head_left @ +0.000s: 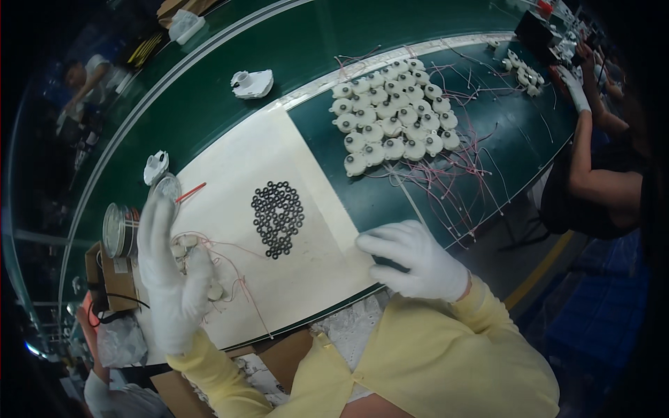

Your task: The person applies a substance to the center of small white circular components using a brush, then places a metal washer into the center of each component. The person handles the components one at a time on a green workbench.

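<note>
My left hand, in a white glove, is raised over the left side of the white sheet. Its fingers stretch up toward a round clear container, the thumb held apart, nothing visible in it. Partly hidden behind that hand lie a few small pale motors with pink and white wires. My right hand, gloved too, rests by the sheet's right edge, fingers and thumb apart with no object between them. Many small black rings lie clustered mid-sheet, and a red stick lies near the container.
Rows of pale round motors with trailing wires cover the green bench at right. White plastic housings sit on the green belt beyond. Round tins and a cardboard box stand left. Other people work at both sides.
</note>
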Action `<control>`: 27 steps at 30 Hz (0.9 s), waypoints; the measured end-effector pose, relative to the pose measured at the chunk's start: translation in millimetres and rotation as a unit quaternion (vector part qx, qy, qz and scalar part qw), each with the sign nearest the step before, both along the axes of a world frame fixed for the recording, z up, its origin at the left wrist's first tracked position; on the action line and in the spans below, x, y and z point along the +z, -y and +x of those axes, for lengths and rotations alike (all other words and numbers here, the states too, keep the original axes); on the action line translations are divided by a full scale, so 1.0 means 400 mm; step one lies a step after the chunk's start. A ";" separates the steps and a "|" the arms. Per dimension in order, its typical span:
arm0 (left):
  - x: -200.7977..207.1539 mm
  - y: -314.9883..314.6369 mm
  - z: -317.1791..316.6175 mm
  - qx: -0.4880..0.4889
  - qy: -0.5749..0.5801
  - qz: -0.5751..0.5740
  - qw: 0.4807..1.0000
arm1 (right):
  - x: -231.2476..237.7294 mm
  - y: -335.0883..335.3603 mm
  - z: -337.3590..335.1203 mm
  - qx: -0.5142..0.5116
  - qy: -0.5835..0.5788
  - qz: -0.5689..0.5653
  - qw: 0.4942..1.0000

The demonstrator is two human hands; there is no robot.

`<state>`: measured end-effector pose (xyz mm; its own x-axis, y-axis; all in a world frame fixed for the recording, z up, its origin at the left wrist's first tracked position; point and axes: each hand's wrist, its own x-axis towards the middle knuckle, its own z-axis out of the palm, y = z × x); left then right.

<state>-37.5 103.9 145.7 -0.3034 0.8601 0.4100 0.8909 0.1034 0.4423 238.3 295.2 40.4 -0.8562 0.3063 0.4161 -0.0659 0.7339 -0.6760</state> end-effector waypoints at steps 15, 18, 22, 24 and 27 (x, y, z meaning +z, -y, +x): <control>-0.297 -0.765 -0.101 -0.076 0.413 -0.065 0.905 | -0.030 -0.045 0.004 0.057 0.006 0.005 0.998; -0.311 -0.768 -0.129 -0.113 0.288 -0.097 0.946 | -0.040 -0.050 0.003 0.063 0.016 0.000 0.998; -0.315 -0.730 -0.180 -0.129 0.109 -0.133 0.977 | -0.037 -0.047 -0.020 0.075 0.031 0.005 0.997; -0.337 -0.728 -0.173 -0.128 0.217 -0.103 0.962 | -0.038 -0.041 -0.044 0.084 0.026 0.009 0.996; -0.347 -0.759 -0.136 -0.157 0.421 -0.050 0.892 | -0.046 -0.035 -0.090 0.097 0.023 0.011 0.995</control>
<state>-92.0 407.3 6.7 -0.2052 0.9765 0.0662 0.2387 -0.0157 0.9710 202.2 309.1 22.0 -0.9163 0.1243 0.3808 -0.1781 0.7252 -0.6652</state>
